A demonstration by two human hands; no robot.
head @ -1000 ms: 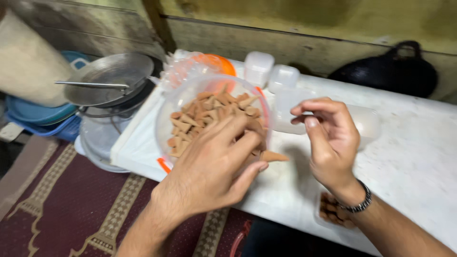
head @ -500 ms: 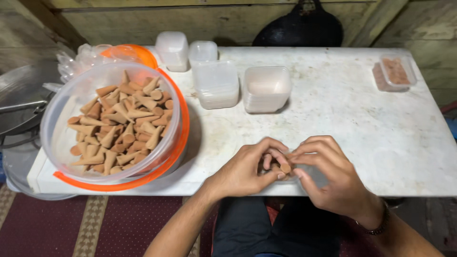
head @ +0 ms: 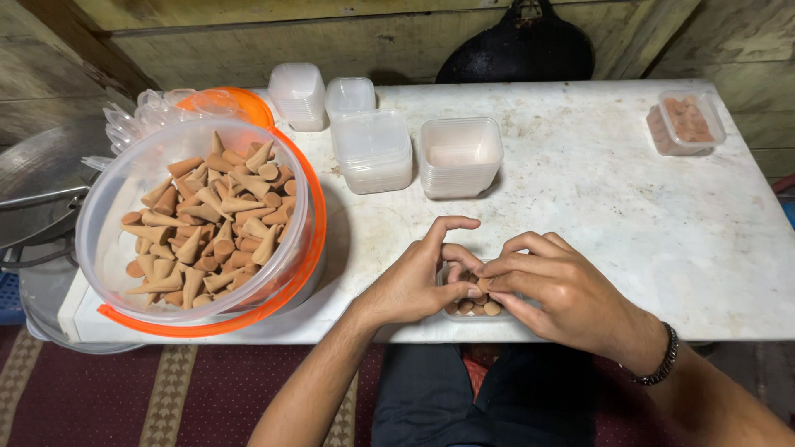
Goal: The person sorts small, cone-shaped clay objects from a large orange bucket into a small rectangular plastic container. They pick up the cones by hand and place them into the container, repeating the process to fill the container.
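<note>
Where both hands meet, brown cones (head: 472, 305) sit beneath the fingers (head: 497, 266).

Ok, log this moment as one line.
left hand: on small tray | right hand: placing cones in small tray | cone tub: left on table
</note>
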